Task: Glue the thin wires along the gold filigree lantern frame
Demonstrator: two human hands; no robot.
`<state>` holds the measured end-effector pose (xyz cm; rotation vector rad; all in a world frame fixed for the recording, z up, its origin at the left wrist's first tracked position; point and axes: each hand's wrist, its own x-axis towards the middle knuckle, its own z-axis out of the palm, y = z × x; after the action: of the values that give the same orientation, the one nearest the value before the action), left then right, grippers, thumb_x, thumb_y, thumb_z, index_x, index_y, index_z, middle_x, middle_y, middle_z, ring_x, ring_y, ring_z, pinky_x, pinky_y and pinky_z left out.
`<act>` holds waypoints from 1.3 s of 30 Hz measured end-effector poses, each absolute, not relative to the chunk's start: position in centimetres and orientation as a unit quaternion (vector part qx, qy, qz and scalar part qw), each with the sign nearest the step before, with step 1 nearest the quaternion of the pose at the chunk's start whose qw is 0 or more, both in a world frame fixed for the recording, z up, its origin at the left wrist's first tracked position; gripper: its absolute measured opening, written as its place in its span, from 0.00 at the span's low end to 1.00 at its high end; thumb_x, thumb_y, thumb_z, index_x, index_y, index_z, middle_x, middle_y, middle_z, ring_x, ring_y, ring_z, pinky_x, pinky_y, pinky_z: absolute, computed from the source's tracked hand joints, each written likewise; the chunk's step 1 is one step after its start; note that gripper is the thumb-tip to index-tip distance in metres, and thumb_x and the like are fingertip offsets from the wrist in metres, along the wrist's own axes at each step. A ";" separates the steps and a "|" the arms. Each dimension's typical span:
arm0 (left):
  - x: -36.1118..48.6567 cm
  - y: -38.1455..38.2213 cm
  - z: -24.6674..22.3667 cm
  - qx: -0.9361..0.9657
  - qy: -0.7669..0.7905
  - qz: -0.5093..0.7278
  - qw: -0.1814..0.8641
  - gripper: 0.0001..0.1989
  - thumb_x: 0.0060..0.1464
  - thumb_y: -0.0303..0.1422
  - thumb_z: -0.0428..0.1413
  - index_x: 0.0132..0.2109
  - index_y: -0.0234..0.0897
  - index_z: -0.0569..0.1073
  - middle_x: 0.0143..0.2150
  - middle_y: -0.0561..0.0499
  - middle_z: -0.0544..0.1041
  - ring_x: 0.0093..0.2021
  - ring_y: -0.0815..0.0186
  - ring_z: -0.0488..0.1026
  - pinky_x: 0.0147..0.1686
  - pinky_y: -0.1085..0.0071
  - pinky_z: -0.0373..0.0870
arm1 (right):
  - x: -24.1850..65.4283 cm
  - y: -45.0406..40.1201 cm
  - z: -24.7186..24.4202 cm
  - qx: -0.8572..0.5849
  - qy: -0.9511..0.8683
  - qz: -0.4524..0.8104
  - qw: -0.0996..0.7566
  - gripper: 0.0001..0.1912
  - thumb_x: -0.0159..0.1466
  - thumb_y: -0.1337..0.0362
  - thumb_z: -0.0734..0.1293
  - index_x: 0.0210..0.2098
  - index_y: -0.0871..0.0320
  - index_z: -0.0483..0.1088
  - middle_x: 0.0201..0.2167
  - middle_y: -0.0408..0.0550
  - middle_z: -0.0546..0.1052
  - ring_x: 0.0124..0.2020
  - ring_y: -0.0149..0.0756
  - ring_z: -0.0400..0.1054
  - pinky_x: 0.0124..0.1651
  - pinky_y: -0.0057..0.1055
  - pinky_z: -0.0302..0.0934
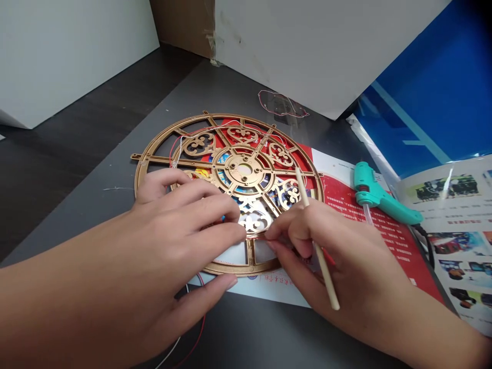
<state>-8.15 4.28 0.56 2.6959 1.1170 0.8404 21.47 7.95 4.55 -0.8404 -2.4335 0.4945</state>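
Gold openwork round frame (244, 169) lies flat on a red printed sheet (369, 230); looks light, brittle, so grip the outer rim. Left hand (180, 230) rests half-open on it; right hand (319, 246) holds a thin wooden dowel (303, 187).

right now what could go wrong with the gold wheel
The thin wires trail loose off the gold wheel beside the left hand, so a snag might tug them. The stick in the right hand could catch in the wheel's cutouts. The glue gun lies close by the printed sheet, and could get bumped.
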 end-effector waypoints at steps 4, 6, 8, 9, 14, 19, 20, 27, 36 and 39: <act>-8.1 4.4 0.6 0.893 0.363 0.265 0.039 0.14 0.78 0.32 0.57 0.62 0.53 0.80 0.54 0.53 0.88 0.54 0.50 0.83 0.71 0.42 0.63 | 20.7 7.9 4.2 -0.313 -0.896 0.170 0.264 0.18 0.80 0.74 0.66 0.43 0.46 0.56 0.36 0.41 0.86 0.33 0.37 0.77 0.35 0.31 0.66; -8.2 4.2 0.6 0.894 0.361 0.262 0.040 0.14 0.78 0.32 0.56 0.63 0.53 0.80 0.54 0.53 0.88 0.54 0.50 0.83 0.72 0.43 0.63 | 20.3 7.8 4.3 -0.326 -0.891 0.171 0.267 0.19 0.80 0.75 0.66 0.42 0.45 0.56 0.35 0.41 0.86 0.33 0.38 0.77 0.35 0.33 0.66; -8.4 4.1 0.5 0.892 0.362 0.266 0.044 0.15 0.77 0.32 0.57 0.62 0.53 0.80 0.54 0.53 0.88 0.54 0.51 0.83 0.72 0.43 0.63 | 20.1 7.8 4.6 -0.342 -0.881 0.188 0.269 0.19 0.79 0.74 0.66 0.41 0.45 0.56 0.37 0.42 0.87 0.33 0.38 0.78 0.35 0.34 0.68; -8.4 4.0 0.4 0.891 0.363 0.269 0.043 0.15 0.76 0.32 0.57 0.62 0.54 0.80 0.54 0.53 0.88 0.54 0.51 0.83 0.73 0.43 0.64 | 20.2 7.8 4.9 -0.348 -0.874 0.201 0.273 0.20 0.79 0.74 0.67 0.41 0.45 0.56 0.37 0.41 0.88 0.33 0.37 0.80 0.35 0.33 0.70; -8.4 4.0 0.1 0.884 0.376 0.273 0.039 0.12 0.77 0.34 0.59 0.61 0.55 0.81 0.55 0.55 0.89 0.55 0.52 0.83 0.76 0.43 0.66 | 22.0 8.4 6.5 -0.388 -0.823 0.199 0.364 0.22 0.74 0.74 0.74 0.40 0.45 0.59 0.41 0.38 0.88 0.42 0.35 0.88 0.42 0.31 0.80; -8.4 4.0 0.3 0.883 0.387 0.264 0.036 0.15 0.75 0.37 0.61 0.64 0.58 0.81 0.56 0.59 0.88 0.57 0.55 0.84 0.79 0.46 0.66 | 22.6 8.6 6.8 -0.386 -0.868 0.165 0.266 0.21 0.74 0.73 0.71 0.39 0.45 0.56 0.37 0.39 0.87 0.34 0.37 0.84 0.31 0.32 0.71; -8.4 3.9 0.3 0.883 0.390 0.261 0.031 0.16 0.75 0.37 0.62 0.65 0.58 0.81 0.56 0.58 0.88 0.57 0.54 0.85 0.79 0.46 0.66 | 22.3 8.5 6.7 -0.379 -0.878 0.163 0.243 0.21 0.75 0.74 0.69 0.39 0.45 0.55 0.35 0.39 0.86 0.32 0.37 0.81 0.31 0.33 0.70; -8.4 4.3 0.4 0.893 0.374 0.248 0.032 0.17 0.74 0.32 0.58 0.63 0.56 0.79 0.55 0.53 0.89 0.56 0.50 0.84 0.75 0.41 0.67 | 20.3 7.8 5.5 -0.343 -0.885 0.208 0.236 0.20 0.77 0.75 0.66 0.40 0.46 0.54 0.36 0.42 0.85 0.35 0.37 0.78 0.35 0.31 0.67; -8.1 4.4 0.7 0.892 0.366 0.264 0.035 0.15 0.77 0.32 0.57 0.64 0.55 0.78 0.55 0.52 0.90 0.54 0.49 0.83 0.72 0.39 0.67 | 19.9 7.6 5.1 -0.333 -0.890 0.200 0.239 0.19 0.77 0.76 0.66 0.43 0.45 0.56 0.37 0.43 0.84 0.35 0.38 0.79 0.36 0.32 0.68; -8.2 4.4 0.7 0.892 0.364 0.267 0.029 0.12 0.79 0.33 0.56 0.63 0.54 0.78 0.55 0.53 0.90 0.54 0.49 0.84 0.70 0.40 0.66 | 20.0 7.6 5.0 -0.326 -0.899 0.181 0.232 0.21 0.72 0.79 0.67 0.44 0.45 0.56 0.39 0.42 0.85 0.35 0.37 0.79 0.36 0.30 0.68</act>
<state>-8.19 4.43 0.70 2.7510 1.1213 0.8235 19.97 7.63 4.98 -0.8950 -2.4693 0.4972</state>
